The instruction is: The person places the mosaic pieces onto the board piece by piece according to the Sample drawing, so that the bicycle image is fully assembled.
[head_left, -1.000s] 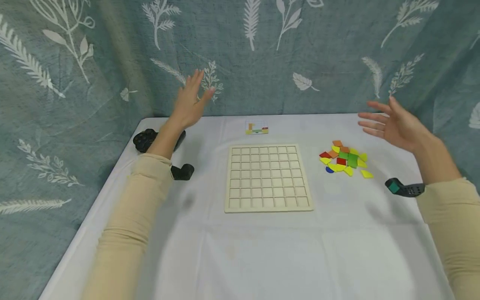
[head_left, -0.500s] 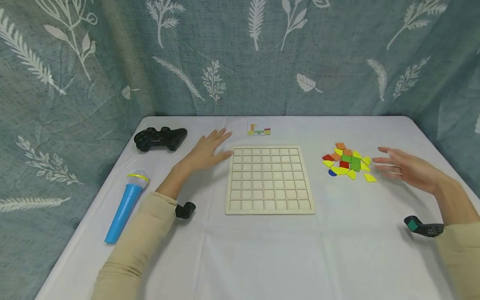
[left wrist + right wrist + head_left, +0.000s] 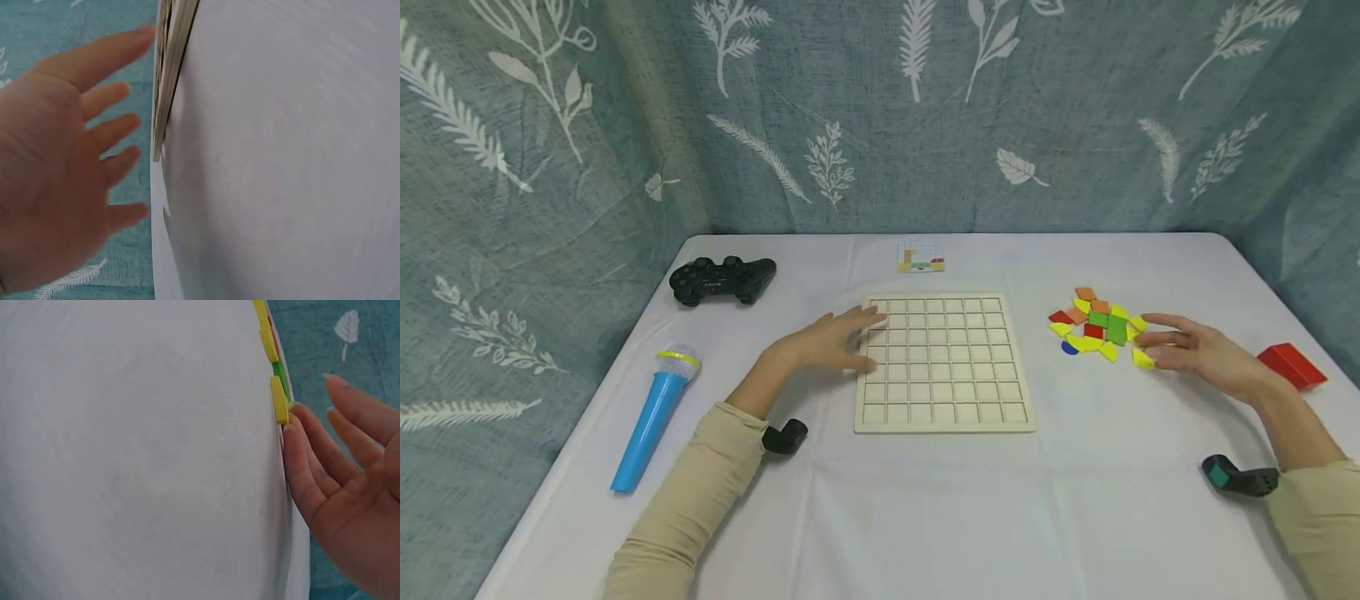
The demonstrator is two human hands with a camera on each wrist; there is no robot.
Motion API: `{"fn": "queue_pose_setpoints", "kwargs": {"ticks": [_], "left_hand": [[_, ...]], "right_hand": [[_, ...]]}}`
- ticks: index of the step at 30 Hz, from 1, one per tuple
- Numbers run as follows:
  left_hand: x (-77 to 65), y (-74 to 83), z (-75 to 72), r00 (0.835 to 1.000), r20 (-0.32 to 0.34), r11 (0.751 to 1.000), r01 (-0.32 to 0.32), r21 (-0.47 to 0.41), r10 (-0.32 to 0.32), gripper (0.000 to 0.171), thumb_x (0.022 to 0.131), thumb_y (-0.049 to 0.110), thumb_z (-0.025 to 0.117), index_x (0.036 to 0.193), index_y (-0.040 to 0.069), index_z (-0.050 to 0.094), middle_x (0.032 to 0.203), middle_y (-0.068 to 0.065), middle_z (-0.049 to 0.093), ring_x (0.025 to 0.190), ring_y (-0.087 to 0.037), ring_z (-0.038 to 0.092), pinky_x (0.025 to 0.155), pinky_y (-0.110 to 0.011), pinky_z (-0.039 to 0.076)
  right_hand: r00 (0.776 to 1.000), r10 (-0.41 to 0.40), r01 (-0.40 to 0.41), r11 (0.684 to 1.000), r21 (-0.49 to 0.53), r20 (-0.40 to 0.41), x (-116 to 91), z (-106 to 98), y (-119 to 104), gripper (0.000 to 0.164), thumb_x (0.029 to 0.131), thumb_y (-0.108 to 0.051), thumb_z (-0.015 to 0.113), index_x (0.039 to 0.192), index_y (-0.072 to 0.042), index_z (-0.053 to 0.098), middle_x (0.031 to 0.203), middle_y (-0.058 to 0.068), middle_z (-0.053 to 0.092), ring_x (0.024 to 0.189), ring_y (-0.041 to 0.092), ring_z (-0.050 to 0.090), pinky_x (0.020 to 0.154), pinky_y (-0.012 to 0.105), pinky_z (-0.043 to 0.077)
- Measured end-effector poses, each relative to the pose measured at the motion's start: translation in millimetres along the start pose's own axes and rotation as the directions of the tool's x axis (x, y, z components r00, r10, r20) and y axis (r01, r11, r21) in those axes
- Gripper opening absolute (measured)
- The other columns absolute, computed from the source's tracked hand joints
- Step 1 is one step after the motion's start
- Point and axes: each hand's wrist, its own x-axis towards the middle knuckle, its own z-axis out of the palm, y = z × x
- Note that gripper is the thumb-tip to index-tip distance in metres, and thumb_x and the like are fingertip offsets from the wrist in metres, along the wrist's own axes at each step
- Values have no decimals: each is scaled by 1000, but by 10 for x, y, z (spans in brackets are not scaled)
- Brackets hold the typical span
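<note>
A pale wooden grid board point(image 3: 943, 362) lies flat at the middle of the table. My left hand point(image 3: 823, 342) is at its left edge, fingers spread loosely, the fingertips overlapping the border in the head view; the left wrist view shows nothing in its grasp. Right of the board lies a loose cluster of flat coloured pieces, with green squares point(image 3: 1116, 330), a red square point(image 3: 1093, 331) and several yellow pieces point(image 3: 1108, 352). My right hand point(image 3: 1206, 354) reaches in from the right, fingertips right at the outermost yellow piece point(image 3: 279, 400), thumb raised apart from the fingers.
A small pattern card point(image 3: 921, 257) lies behind the board. On the left are a black game controller point(image 3: 722, 279) and a blue toy microphone point(image 3: 651, 421). A red block point(image 3: 1292, 367) sits beyond my right wrist. A leaf-printed curtain point(image 3: 925, 167) hangs behind the table.
Both hands have come down from above the table. The left has moved right to the board's edge; the right has lowered, then moved left to the yellow pieces. The red block has come into view.
</note>
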Motion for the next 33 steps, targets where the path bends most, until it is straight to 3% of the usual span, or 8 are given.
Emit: {"fn": "queue_pose_setpoints", "kwargs": {"ticks": [3,9,18,27,33], "left_hand": [[-19,0,38,998,59,999,8,-35,-6,80,91,34,67,152,5,23,155,-18,16,143,-33,8,110,-59,4],[-75,43,80,994,103,1000,31,-5,-30,80,93,39,61,153,6,20,157,-15,9,143,-33,3,110,-59,2],[-98,137,77,988,125,994,81,73,-89,78,96,47,53,154,13,14,159,-9,3,144,-28,0,112,-53,0],[-48,127,54,988,134,987,62,149,-83,78,96,50,50,155,15,14,159,-8,2,144,-27,0,112,-53,3],[-50,40,94,988,143,969,23,246,-60,79,96,58,41,155,17,9,159,-6,0,144,-26,-1,112,-52,3]], "right_hand": [[1000,-19,20,997,-71,6,8,32,-22,68,98,-31,56,151,-4,22,138,25,45,96,-13,50,82,21,45],[997,-71,71,993,-92,7,31,81,-68,63,96,-17,60,147,0,28,133,28,49,96,-13,50,81,14,46],[997,-81,80,987,-140,-3,45,117,-115,65,92,-10,64,146,2,31,125,26,54,94,-7,51,80,13,45],[995,-95,93,975,-201,-1,43,124,-133,62,90,-8,66,144,2,36,119,22,57,94,-3,52,78,14,45],[994,-107,105,966,-237,4,71,146,-139,60,89,-3,66,142,3,38,115,19,57,99,17,54,78,15,47]]}}
